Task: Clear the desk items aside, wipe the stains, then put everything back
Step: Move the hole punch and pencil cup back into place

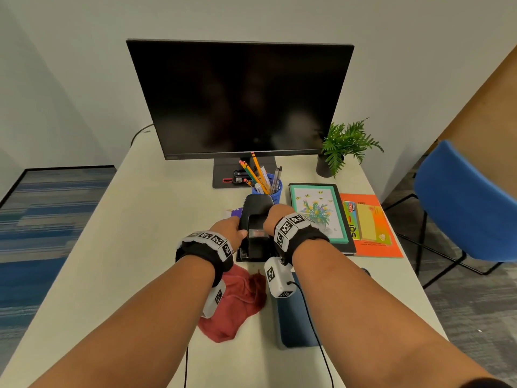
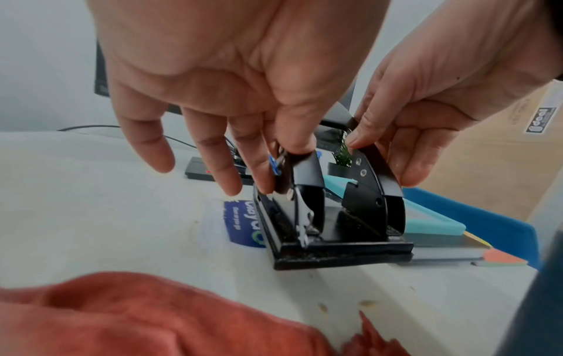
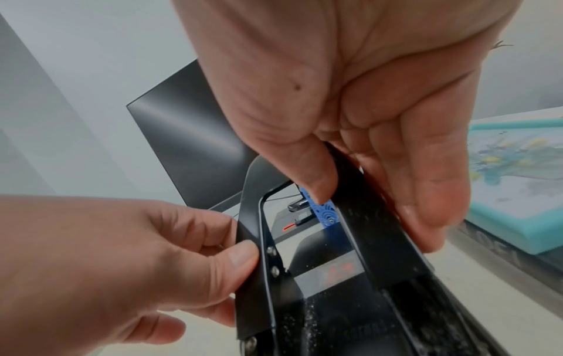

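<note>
A black hole punch (image 1: 256,219) stands mid-desk, its base over the edge of a purple card (image 2: 243,224). My left hand (image 2: 283,168) pinches the punch's left side arm between thumb and fingers. My right hand (image 3: 365,200) grips the right side arm, thumb inside and fingers outside. In the head view both hands (image 1: 229,228) (image 1: 275,217) flank the punch. A crumpled red cloth (image 1: 235,306) lies in front of it, partly under my left wrist. Small brownish stains (image 2: 365,303) mark the white desk (image 1: 156,219) between cloth and punch.
Behind the punch stand a blue pen cup (image 1: 270,189), a stapler (image 1: 240,175) and the monitor (image 1: 240,99). To the right are a teal-framed picture (image 1: 319,212), an orange folder (image 1: 372,247) with sticky notes, a potted plant (image 1: 344,144) and a blue chair (image 1: 470,203). A dark blue notebook (image 1: 296,323) lies under my right forearm.
</note>
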`<state>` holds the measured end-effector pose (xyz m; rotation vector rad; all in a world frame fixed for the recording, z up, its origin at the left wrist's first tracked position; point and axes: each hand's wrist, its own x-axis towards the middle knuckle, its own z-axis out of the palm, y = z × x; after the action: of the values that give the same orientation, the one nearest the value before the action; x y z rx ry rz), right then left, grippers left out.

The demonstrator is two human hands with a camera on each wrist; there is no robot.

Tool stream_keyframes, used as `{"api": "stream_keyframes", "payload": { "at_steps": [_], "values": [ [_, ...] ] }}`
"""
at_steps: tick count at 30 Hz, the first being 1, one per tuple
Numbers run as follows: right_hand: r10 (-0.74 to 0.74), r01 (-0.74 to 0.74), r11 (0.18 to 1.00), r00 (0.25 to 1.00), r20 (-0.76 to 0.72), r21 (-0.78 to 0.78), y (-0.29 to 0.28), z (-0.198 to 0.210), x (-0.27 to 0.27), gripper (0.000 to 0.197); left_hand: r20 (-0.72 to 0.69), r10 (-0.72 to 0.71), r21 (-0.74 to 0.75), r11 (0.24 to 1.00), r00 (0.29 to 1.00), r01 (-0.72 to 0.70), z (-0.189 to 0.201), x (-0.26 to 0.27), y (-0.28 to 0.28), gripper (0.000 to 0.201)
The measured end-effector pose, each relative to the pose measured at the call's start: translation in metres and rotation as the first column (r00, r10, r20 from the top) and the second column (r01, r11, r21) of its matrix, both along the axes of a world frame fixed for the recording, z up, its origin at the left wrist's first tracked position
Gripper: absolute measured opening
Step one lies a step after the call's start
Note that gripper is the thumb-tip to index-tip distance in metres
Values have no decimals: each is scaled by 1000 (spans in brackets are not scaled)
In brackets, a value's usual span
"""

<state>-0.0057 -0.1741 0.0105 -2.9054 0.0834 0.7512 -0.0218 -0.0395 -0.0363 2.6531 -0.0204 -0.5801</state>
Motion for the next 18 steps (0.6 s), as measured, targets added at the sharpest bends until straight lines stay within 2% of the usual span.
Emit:
{"api": "stream_keyframes", "payload": {
  "at_steps": [12,18],
  "values": [
    [50,-51,999,998,41,18,113,10,0,30,13,66,12,998,998,-66,10,-2,111,26],
    [-74,69,990,997,30,126,185,0,1,32,-3,116,66,991,993,-116,2,4,185,24]
  ]
}}
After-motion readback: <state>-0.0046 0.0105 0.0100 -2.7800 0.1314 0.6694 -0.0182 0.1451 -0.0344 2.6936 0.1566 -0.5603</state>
